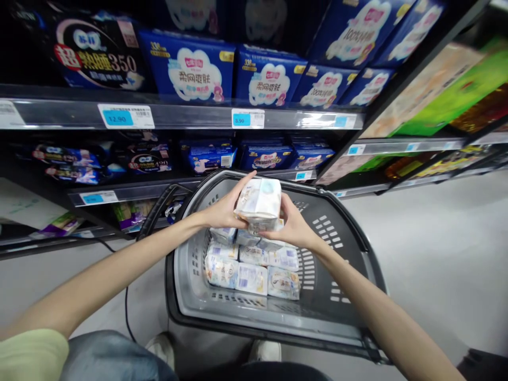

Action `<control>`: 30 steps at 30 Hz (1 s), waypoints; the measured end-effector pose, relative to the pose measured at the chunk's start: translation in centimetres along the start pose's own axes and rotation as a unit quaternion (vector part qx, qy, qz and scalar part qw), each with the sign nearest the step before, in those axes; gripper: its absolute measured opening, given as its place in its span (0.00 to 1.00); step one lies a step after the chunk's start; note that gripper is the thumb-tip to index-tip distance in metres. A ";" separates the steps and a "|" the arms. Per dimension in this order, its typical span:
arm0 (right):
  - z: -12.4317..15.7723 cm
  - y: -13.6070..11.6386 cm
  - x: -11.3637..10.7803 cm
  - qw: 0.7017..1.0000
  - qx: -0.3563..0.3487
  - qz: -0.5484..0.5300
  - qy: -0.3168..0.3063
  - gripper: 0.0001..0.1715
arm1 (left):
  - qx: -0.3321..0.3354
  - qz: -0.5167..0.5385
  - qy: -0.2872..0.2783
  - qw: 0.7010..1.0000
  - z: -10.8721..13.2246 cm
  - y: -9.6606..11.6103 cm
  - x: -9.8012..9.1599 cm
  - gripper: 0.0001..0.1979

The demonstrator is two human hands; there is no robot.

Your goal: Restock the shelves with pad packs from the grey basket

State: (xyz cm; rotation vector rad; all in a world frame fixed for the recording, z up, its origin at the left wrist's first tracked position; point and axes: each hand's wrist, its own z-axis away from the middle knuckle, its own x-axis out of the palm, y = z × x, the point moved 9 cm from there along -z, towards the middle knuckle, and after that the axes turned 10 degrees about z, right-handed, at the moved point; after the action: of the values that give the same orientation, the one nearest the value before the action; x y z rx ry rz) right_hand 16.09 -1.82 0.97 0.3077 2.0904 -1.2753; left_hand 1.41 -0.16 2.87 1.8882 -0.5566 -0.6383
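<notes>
My left hand and my right hand grip a small white plastic-wrapped pack from both sides. Under it shows part of what looks like another white pack, pressed between the hands. Both hands are over a grey shopping basket with a black rim. Inside, toward its left side, several similar white packs with coloured prints stand in rows. My hands and the held pack hide some of the back ones.
Ahead, a shelf carries blue packs and dark packs, with price tags on its edge. A lower shelf holds more packs. The basket's handle leans at the left, near a black cable on the floor.
</notes>
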 end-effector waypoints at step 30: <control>-0.4 -2.0 -3.8 0.948 -0.168 0.266 0.052 0.66 | 0.116 -0.257 -0.048 0.958 0.7 1.2 1.1 0.14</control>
State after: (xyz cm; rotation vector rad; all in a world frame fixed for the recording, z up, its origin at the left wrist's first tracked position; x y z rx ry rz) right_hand 17.77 -1.96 4.88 0.7368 2.0690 -0.5858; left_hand 1.70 -1.76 3.52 2.2545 -0.1978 -1.0424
